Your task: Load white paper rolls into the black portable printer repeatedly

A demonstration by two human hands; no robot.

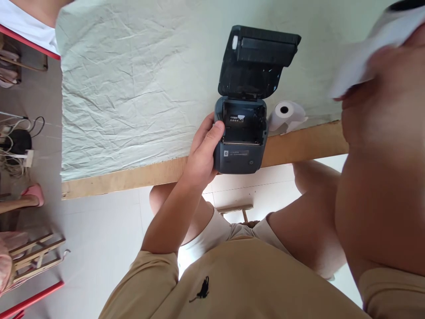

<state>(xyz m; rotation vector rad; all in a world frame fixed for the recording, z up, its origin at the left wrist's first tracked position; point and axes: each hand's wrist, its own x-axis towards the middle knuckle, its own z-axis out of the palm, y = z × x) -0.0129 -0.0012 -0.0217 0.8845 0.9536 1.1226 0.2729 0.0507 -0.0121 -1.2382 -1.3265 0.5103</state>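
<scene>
A dark grey portable label printer (239, 161) is gripped along its left side by my left hand (206, 144), thumb on the rim. Its black lid (255, 66) stands swung open away from me, and no roll sits in the bay. Just right of the printer, a white paper roll (294, 116) with a black core lies on the table near the edge. At the upper right, my right hand (388, 73) is closed on another white paper roll (385, 33), blurred by motion, with paper hanging loose from it.
A pale green wrinkled cloth (133, 88) covers the table, whose wooden edge (133, 175) runs in front of me. Part of another person (36, 11) shows at the far left corner. Cables (13, 150) and a wooden rack (36, 257) are on the left floor.
</scene>
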